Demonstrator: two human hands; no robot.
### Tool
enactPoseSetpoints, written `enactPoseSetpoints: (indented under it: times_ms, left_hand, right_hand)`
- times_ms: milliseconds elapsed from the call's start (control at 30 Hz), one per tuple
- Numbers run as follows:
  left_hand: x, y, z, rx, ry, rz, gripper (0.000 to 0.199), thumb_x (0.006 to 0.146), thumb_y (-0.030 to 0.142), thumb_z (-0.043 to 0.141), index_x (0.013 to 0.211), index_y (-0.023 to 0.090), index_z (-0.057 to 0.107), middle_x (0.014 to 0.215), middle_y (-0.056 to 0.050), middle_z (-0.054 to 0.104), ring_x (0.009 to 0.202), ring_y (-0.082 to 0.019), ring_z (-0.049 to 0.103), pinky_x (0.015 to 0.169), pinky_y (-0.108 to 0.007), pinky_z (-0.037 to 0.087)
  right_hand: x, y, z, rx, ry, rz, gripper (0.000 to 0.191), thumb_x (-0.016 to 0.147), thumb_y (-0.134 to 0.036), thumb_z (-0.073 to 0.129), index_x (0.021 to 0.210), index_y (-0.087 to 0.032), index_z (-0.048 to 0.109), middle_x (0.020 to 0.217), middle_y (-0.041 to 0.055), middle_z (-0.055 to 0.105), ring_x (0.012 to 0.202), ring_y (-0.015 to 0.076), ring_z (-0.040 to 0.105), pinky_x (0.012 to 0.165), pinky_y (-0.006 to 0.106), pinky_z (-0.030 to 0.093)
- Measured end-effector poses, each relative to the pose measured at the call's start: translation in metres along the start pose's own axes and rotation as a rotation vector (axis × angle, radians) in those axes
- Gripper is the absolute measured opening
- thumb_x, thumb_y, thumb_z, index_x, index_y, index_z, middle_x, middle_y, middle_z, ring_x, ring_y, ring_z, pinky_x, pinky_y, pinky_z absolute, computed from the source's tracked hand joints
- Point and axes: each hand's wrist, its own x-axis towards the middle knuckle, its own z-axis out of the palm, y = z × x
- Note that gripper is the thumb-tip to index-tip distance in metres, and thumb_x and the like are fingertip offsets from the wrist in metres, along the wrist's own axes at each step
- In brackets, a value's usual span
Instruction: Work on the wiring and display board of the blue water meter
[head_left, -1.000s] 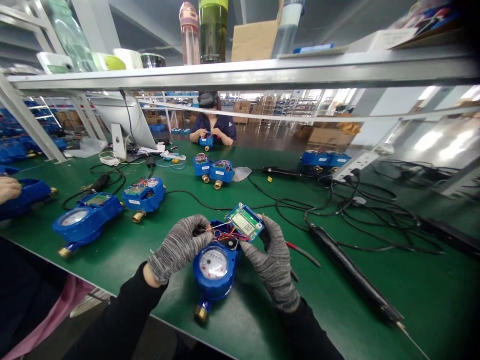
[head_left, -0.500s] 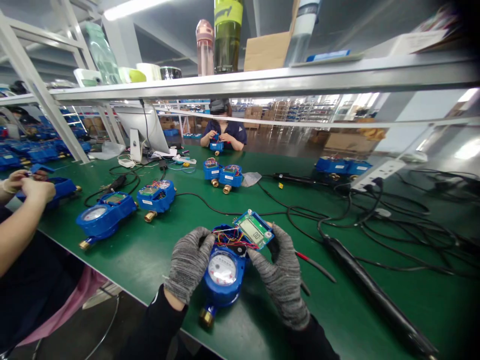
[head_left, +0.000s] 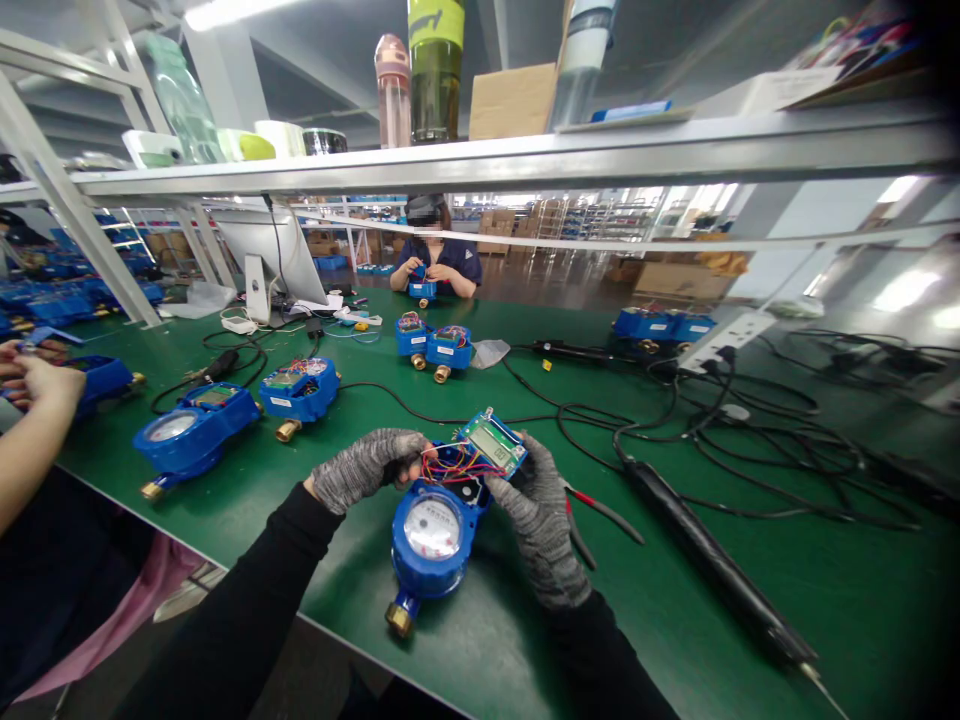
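Note:
A blue water meter with a round dial and brass fitting lies on the green table in front of me. My right hand, in a grey knit glove, grips a circuit board with a small lit-digit display, tilted above the meter's open housing. Red, yellow and white wires run between board and housing. My left hand, gloved with bare fingertips, pinches at these wires on the housing's left side; its fingertips partly hide them. Just right of my right hand lie red-handled pliers.
More blue meters stand to the left and farther back. A black pen-like tool and tangled cables lie at right near a power strip. A shelf spans overhead. A co-worker's hand works at left; another person sits opposite.
My left hand has shifted from the housing's edge to the wires, with its fingertips now showing. The board remains in my right hand. The whole view has moved slightly.

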Motion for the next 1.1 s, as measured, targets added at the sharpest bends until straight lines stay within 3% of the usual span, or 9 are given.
enactPoseSetpoints:
  times_ms: [67,167,333,500,600,700,867,1000,1100]
  left_hand:
    - [-0.001,0.004,-0.006,0.001,-0.023,0.01,0.033,0.076,0.042,0.073,0.095,0.014,0.07,0.067,0.001,0.061,0.058,-0.01,0.052,0.056,-0.021,0.039]
    - [-0.002,0.006,-0.01,0.13,0.028,0.102,0.034,0.076,0.031,0.075,0.107,0.019,0.069,0.092,-0.002,0.07,0.082,-0.014,0.062,0.075,-0.025,0.048]
    - [-0.001,-0.001,-0.002,0.478,0.197,0.311,0.019,0.083,0.03,0.066,0.094,0.016,0.072,0.1,-0.008,0.071,0.1,-0.022,0.063,0.097,-0.039,0.048]
    - [-0.005,-0.003,0.003,0.385,0.177,0.365,0.026,0.09,0.034,0.058,0.102,0.015,0.071,0.104,-0.01,0.073,0.1,-0.022,0.066,0.091,-0.036,0.052]
    - [-0.015,-0.001,0.007,0.211,0.203,0.365,0.028,0.089,0.037,0.062,0.107,0.016,0.068,0.111,-0.01,0.072,0.108,-0.022,0.064,0.096,-0.035,0.05]
    - [-0.021,0.0,0.015,0.171,0.199,0.315,0.031,0.085,0.04,0.068,0.102,0.015,0.069,0.104,-0.009,0.073,0.1,-0.022,0.065,0.09,-0.034,0.052]
    - [-0.024,0.003,0.028,0.439,0.267,0.242,0.032,0.085,0.043,0.065,0.096,0.014,0.071,0.093,-0.009,0.073,0.086,-0.023,0.066,0.076,-0.033,0.053]
    - [-0.025,0.004,0.029,0.767,0.409,0.244,0.031,0.092,0.036,0.051,0.098,0.015,0.074,0.097,-0.012,0.075,0.09,-0.025,0.068,0.085,-0.038,0.051]
    - [-0.024,0.007,0.026,0.799,0.379,0.26,0.031,0.092,0.032,0.049,0.1,0.016,0.074,0.101,-0.013,0.075,0.093,-0.025,0.068,0.087,-0.038,0.051]
  right_hand:
    - [-0.001,-0.001,0.002,0.03,-0.017,0.025,0.061,0.075,-0.032,0.083,0.128,-0.028,0.052,0.128,0.0078,0.063,0.115,0.0295,0.063,0.102,0.053,0.049]
    - [-0.001,-0.002,0.006,0.059,-0.031,0.043,0.063,0.071,-0.035,0.085,0.124,-0.028,0.053,0.125,0.0068,0.066,0.11,0.0292,0.066,0.098,0.05,0.054]
    - [-0.002,-0.003,0.004,0.095,-0.069,0.032,0.058,0.076,-0.029,0.082,0.128,-0.031,0.054,0.13,0.0054,0.064,0.115,0.0278,0.064,0.099,0.048,0.053]
    - [0.002,-0.004,-0.002,0.032,-0.017,0.026,0.06,0.078,-0.031,0.082,0.13,-0.03,0.053,0.131,0.0065,0.063,0.119,0.0292,0.061,0.105,0.052,0.047]
    - [0.003,-0.005,-0.003,0.01,-0.006,0.029,0.059,0.079,-0.029,0.08,0.131,-0.029,0.052,0.131,0.0063,0.064,0.118,0.0288,0.062,0.103,0.052,0.049]
    - [0.003,-0.004,-0.004,0.005,-0.015,0.026,0.059,0.079,-0.029,0.08,0.13,-0.03,0.052,0.131,0.0066,0.064,0.118,0.0288,0.062,0.103,0.052,0.049]
    - [0.0,0.004,-0.004,-0.12,0.001,-0.048,0.063,0.078,-0.03,0.081,0.133,-0.028,0.05,0.134,0.0098,0.06,0.122,0.0313,0.059,0.105,0.057,0.045]
    - [-0.003,0.008,-0.001,-0.227,-0.036,-0.142,0.061,0.08,-0.03,0.079,0.134,-0.028,0.049,0.136,0.0107,0.055,0.126,0.0318,0.055,0.109,0.059,0.04]
    - [-0.004,0.009,0.0,-0.241,-0.041,-0.16,0.062,0.08,-0.032,0.079,0.134,-0.029,0.049,0.136,0.0107,0.054,0.125,0.0324,0.054,0.109,0.061,0.04]
